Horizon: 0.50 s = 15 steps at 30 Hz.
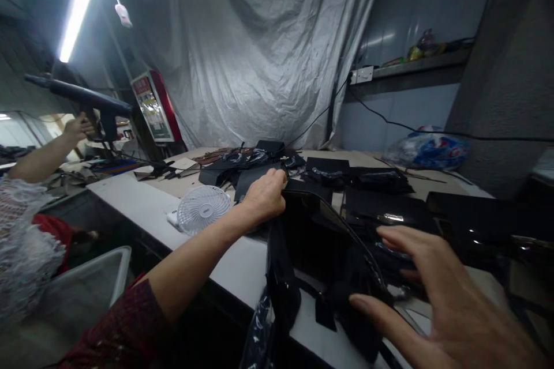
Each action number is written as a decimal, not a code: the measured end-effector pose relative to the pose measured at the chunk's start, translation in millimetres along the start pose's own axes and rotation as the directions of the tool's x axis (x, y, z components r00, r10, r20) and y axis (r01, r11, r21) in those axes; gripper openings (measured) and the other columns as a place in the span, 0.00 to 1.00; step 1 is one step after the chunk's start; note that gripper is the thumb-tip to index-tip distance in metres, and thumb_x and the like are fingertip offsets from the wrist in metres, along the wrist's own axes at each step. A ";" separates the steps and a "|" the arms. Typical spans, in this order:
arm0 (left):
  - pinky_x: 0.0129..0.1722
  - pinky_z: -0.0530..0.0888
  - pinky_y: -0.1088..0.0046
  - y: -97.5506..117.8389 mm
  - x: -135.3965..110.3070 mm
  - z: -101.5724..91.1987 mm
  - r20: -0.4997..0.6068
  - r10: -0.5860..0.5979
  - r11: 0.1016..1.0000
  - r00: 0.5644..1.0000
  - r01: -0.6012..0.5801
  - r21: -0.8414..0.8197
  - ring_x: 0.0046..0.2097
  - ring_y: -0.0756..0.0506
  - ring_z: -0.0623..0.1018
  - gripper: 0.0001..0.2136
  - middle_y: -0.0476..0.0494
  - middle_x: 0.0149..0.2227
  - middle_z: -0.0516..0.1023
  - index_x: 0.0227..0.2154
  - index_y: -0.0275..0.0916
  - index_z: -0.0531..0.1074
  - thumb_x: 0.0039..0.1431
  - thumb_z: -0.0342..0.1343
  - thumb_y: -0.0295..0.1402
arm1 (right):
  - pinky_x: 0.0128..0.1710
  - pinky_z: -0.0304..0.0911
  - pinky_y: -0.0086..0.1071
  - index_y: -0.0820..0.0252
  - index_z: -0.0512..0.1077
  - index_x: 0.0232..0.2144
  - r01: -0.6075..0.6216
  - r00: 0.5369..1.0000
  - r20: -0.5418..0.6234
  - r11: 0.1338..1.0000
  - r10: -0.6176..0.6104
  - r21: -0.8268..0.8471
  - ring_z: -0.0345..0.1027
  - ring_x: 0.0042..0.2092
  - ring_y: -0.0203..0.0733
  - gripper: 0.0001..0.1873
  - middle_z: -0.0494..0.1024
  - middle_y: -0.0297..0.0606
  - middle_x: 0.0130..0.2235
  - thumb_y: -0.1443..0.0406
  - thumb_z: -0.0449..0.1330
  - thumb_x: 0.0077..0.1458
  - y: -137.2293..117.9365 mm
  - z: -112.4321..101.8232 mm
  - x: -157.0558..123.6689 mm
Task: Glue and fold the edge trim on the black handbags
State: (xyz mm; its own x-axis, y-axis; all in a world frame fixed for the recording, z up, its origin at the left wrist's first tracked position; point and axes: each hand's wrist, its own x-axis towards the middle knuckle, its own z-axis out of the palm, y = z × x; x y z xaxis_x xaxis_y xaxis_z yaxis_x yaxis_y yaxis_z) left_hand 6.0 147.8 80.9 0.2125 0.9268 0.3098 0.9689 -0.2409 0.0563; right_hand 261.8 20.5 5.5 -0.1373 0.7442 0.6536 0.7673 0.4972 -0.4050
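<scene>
A black handbag [320,236] stands tilted at the table's front edge, its dark inside turned towards me. My left hand [266,196] is closed on the bag's upper left edge. At the bag's right side is my right hand [454,300], thumb and fingers spread wide apart. Its thumb tip overlaps the bag's lower right part; I cannot tell whether it touches. A strap wrapped in clear plastic [259,328] hangs down below the bag on the left.
More black bags [385,207] lie on the table [234,259] behind and to the right. A white fan [204,209] stands left of my left hand. At the far left, a co-worker's hand [80,127] holds a dark, long-barrelled tool [86,95] above a grey bin [86,277].
</scene>
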 end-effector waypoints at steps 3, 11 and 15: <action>0.56 0.70 0.61 5.1 -2.0 -3.4 -0.058 0.352 0.936 0.934 -0.351 0.028 0.58 0.38 0.67 0.24 0.38 0.57 0.66 0.49 0.40 0.68 0.46 0.53 0.19 | 0.37 0.73 0.47 0.50 0.63 0.53 -0.177 0.984 0.044 0.984 0.175 0.033 0.76 0.39 0.55 0.26 0.76 0.45 0.50 0.46 0.56 0.58 15.6 6.5 -7.9; 0.59 0.68 0.56 20.0 15.8 -2.4 0.056 0.634 0.773 0.771 -0.628 -0.092 0.57 0.38 0.64 0.19 0.40 0.55 0.66 0.45 0.40 0.74 0.47 0.61 0.22 | 0.35 0.75 0.41 0.54 0.71 0.44 -0.474 0.880 0.172 0.850 0.443 0.230 0.78 0.38 0.55 0.26 0.81 0.46 0.43 0.45 0.58 0.49 25.8 -6.4 12.1; 0.57 0.68 0.58 22.4 22.6 1.5 0.051 0.644 0.760 0.763 -0.632 -0.153 0.56 0.38 0.65 0.10 0.40 0.53 0.67 0.38 0.39 0.77 0.51 0.66 0.29 | 0.39 0.75 0.39 0.54 0.72 0.45 -0.516 0.855 0.212 0.821 0.474 0.243 0.78 0.42 0.53 0.28 0.80 0.45 0.45 0.44 0.57 0.48 29.2 -10.3 13.1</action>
State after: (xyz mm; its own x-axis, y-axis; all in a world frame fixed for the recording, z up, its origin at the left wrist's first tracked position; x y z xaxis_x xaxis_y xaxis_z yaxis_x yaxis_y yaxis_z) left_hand 32.7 163.7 87.7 0.7929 0.5667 0.2239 0.5830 -0.8124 -0.0081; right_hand 288.8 40.1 8.8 0.1134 0.9663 0.2309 0.5486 0.1329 -0.8255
